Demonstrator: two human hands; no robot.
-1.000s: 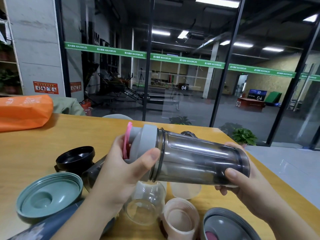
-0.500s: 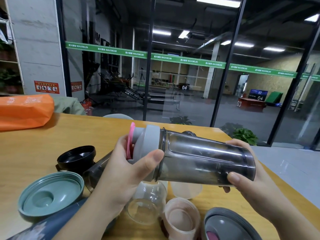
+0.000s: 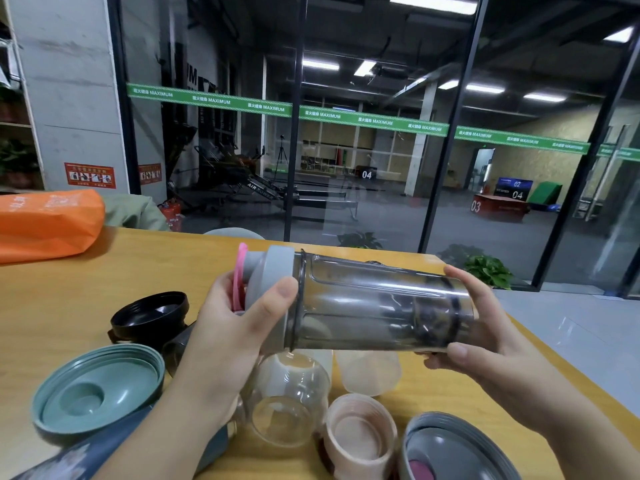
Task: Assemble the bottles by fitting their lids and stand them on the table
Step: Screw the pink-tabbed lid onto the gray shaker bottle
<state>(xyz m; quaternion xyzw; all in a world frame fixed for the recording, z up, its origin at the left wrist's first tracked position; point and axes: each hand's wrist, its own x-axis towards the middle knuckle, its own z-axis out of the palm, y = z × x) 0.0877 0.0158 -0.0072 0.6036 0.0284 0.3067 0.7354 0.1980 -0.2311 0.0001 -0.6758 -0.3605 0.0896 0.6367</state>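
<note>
Where glass walls face a dim gym, wooden table [image 3: 398,407] beneath both hands' fingers [image 3: 284,292] gripping a smoky bottle [image 3: 374,306]

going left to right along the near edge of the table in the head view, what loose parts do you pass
teal lid → clear glass bottle lying on its side → pink lid → grey lid, all under the smoky bottle held by the left hand and right hand.

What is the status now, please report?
Left hand grips grey lid; right hand holds smoky bottle base. Bottle horizontal above table. Nothing blocking.
</note>
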